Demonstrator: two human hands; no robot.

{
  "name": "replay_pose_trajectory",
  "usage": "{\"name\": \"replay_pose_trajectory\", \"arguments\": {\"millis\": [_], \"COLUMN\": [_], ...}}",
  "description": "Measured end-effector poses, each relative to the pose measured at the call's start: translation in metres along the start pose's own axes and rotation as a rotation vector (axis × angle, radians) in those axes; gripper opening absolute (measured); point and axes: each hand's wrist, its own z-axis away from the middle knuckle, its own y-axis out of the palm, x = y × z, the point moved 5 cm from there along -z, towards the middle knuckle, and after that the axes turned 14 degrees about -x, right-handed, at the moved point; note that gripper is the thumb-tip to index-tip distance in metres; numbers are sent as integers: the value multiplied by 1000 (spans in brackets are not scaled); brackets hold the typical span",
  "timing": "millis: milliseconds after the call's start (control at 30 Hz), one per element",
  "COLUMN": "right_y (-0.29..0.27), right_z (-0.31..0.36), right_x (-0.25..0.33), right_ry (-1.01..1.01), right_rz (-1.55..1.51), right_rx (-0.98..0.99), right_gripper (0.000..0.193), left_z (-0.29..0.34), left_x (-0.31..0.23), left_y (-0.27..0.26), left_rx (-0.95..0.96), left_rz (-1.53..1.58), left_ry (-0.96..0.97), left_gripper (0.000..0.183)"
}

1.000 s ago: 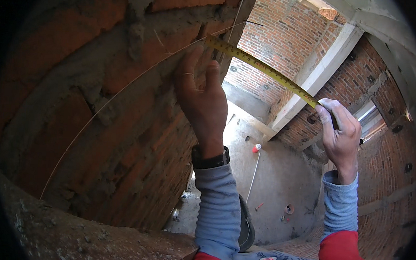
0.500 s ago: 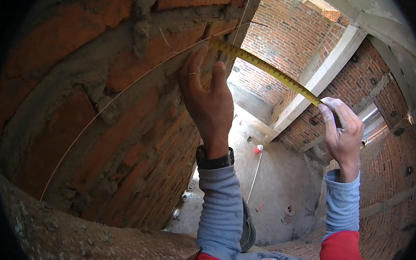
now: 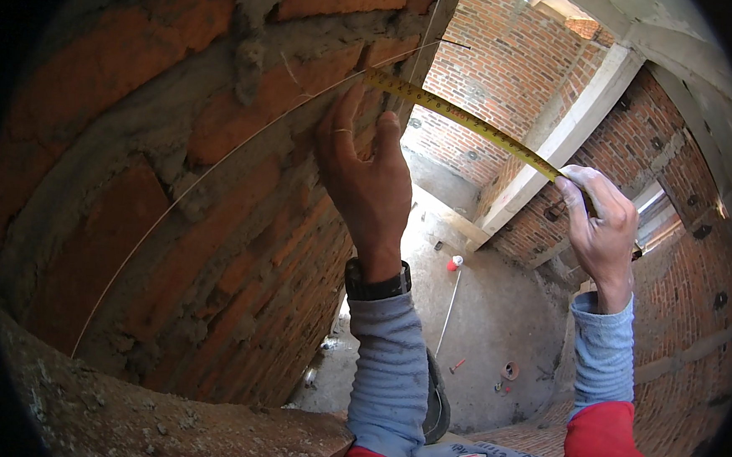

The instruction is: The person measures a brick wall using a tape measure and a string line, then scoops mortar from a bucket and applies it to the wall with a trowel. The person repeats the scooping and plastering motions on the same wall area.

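Observation:
A yellow tape measure (image 3: pixel 481 129) is stretched from the brick wall (image 3: pixel 244 167) on my left to my right hand (image 3: pixel 603 222). That hand is closed, its thumb and fingers pinching the tape blade. The tape's other end rests by a thin string (image 3: pixel 186 186) running along the wall. My left hand (image 3: pixel 367 178) is raised against the wall with its fingertips beside the tape's end, touching or nearly touching it. Its thumb stands apart from the fingers. The string leads up to a dark nail (image 3: pixel 454 43) at the wall's far edge.
Far below lies a concrete floor (image 3: pixel 482 319) with a white pole (image 3: pixel 449 311), a red-handled tool (image 3: pixel 456 366) and a red and white object (image 3: pixel 454 263). A rough mortar ledge (image 3: pixel 161 421) is close at lower left. A pale concrete beam (image 3: pixel 569 128) crosses ahead.
My right hand has shifted slightly left with the tape, which sags a little less. The left hand stays nearly in place, with the tape's end a touch further left.

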Motion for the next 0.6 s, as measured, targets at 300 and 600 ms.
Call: {"name": "replay_pose_trajectory", "arguments": {"millis": [300, 600], "right_y": [1, 3], "right_z": [-1, -1], "right_x": [1, 0], "right_ry": [2, -3], "right_rz": [7, 0], "right_rx": [4, 0], "right_gripper": [12, 12], "left_z": [1, 0], "left_x": [2, -1], "left_y": [-1, -1], "left_rx": [-10, 21], "left_rz": [-47, 5], "left_ry": [20, -27], "left_gripper": [44, 44]}}
